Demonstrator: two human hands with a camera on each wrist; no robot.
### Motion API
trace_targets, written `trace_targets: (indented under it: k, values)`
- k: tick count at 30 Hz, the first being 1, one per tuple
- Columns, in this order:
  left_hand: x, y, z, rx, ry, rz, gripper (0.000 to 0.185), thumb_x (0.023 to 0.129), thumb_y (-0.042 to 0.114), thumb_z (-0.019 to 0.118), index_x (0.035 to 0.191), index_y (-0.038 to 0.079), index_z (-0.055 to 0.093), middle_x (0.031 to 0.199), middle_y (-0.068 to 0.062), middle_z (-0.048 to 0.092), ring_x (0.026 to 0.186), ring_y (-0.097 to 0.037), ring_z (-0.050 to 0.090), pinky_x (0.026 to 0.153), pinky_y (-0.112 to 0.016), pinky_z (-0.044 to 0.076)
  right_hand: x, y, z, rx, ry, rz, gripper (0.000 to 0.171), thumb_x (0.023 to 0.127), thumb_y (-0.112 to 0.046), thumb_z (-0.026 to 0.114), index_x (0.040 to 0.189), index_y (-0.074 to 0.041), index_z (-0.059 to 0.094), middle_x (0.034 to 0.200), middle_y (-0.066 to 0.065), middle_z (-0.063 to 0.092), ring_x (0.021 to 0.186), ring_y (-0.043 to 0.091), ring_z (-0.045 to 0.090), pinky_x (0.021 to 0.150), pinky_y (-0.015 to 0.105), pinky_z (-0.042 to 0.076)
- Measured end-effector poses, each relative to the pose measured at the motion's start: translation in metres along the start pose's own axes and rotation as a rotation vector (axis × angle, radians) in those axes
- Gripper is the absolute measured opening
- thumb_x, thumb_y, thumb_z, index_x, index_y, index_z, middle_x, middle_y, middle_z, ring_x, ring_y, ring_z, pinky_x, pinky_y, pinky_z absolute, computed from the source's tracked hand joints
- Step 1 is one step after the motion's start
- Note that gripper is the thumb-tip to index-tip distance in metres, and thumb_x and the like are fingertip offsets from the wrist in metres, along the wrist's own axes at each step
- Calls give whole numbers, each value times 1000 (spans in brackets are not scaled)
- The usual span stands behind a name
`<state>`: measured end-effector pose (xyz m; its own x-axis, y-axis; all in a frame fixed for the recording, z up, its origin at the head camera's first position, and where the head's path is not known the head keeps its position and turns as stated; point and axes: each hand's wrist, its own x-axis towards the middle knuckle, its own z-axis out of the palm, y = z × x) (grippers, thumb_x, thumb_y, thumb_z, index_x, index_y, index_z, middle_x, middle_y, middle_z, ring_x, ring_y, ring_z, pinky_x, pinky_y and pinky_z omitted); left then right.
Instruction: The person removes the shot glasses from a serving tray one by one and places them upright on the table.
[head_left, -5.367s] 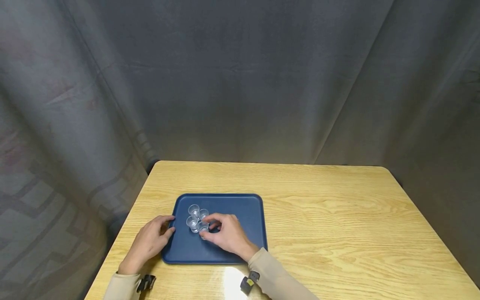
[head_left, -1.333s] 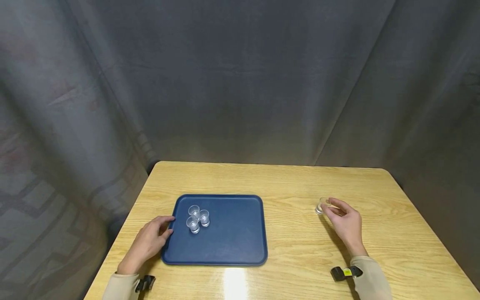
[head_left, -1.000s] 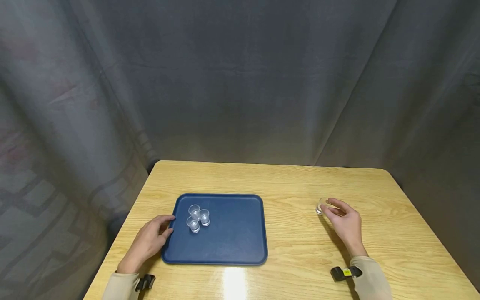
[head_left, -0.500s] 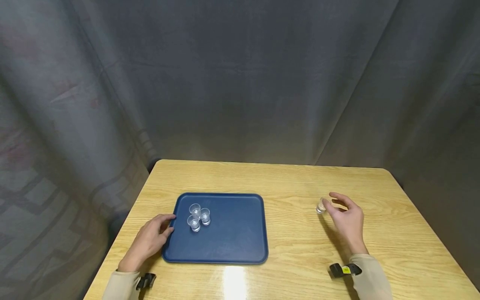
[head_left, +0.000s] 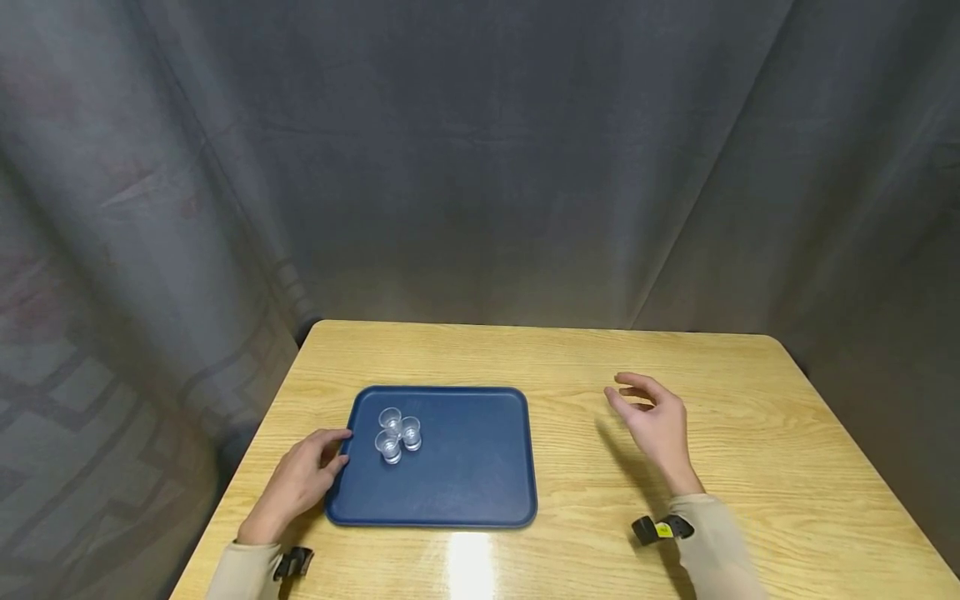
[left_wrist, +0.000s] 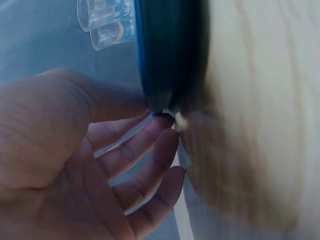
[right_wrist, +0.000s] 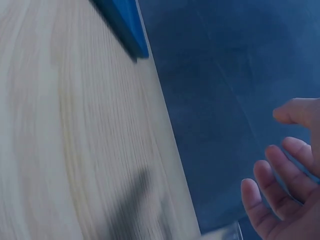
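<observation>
A blue tray (head_left: pixel 465 475) lies on the left half of the wooden table (head_left: pixel 570 367). Three small clear cups (head_left: pixel 397 435) stand clustered in its far-left part; the left wrist view shows two of the cups (left_wrist: pixel 107 22) beyond the tray rim (left_wrist: pixel 170 55). My left hand (head_left: pixel 333 450) rests on the table beside the tray's left edge, fingers relaxed, thumb at the rim. My right hand (head_left: pixel 626 396) hovers over the table to the right of the tray, fingers loose and holding nothing. A fourth cup set down there is hidden behind this hand in the head view.
Grey curtain (head_left: pixel 480 167) hangs close behind and around the table. Bare wood extends to the right of the tray and along the far edge. The right wrist view shows the tray's corner (right_wrist: pixel 125 25) and the blurred table top (right_wrist: pixel 75 130).
My right hand carried one clear cup from the tray to the right side of the table, let go of it, and has now shifted left and up. The left hand stayed put.
</observation>
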<state>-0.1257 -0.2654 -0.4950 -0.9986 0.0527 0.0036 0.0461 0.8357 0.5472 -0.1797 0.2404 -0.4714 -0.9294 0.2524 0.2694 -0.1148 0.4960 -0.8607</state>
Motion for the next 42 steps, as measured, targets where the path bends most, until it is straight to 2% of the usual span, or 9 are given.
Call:
trace_targets:
  k: [2,13,20,24,32,37,42]
  values:
    - [0,0,0,0,0,-1,38,100,9,70,137,1,68,136,-25,68,124,-45,66,104,-63,52,0,-4,6,1,-31,-4,28,97,-20,80,121,-6,78,123,15,77,91,-11,64,79,8,52]
    - [0,0,1,-4,-4,-7,38,100,9,70,137,1,68,136,-25,68,124,-45,66,104,-63,52,-7,-21,43,51,-135,-15,26,94,-17,82,118,-7,80,120,13,79,93,1,69,80,14,56]
    - [1,1,0,2,10,4,37,99,8,72,136,1,69,133,-25,70,120,-43,67,102,-63,53,-13,-36,64,79,-183,-17,26,90,-14,85,115,-9,81,118,11,80,97,18,74,79,19,59]
    - [0,2,0,2,13,1,37,99,8,72,136,1,69,133,-25,69,120,-44,67,102,-63,53,-16,-43,76,97,-215,-14,27,90,-14,85,115,-8,81,117,12,80,97,23,76,77,20,60]
    - [0,2,-1,0,-1,-5,38,100,9,71,137,1,69,135,-25,68,122,-44,66,103,-63,53,-29,-52,107,127,-278,-53,27,89,-14,86,114,-5,80,108,17,80,87,25,76,69,21,59]
    - [0,2,-1,-1,-6,-6,38,100,9,70,137,1,68,135,-25,68,122,-44,66,104,-63,52,-41,-62,125,136,-323,-79,24,89,-15,86,112,-8,82,101,12,80,85,20,74,69,22,58]
    - [0,1,-1,-2,-7,-8,38,100,9,70,137,0,68,135,-25,68,123,-45,67,104,-63,52,-51,-72,142,132,-384,-118,25,90,-16,85,113,-7,81,103,11,80,88,20,74,73,22,59]
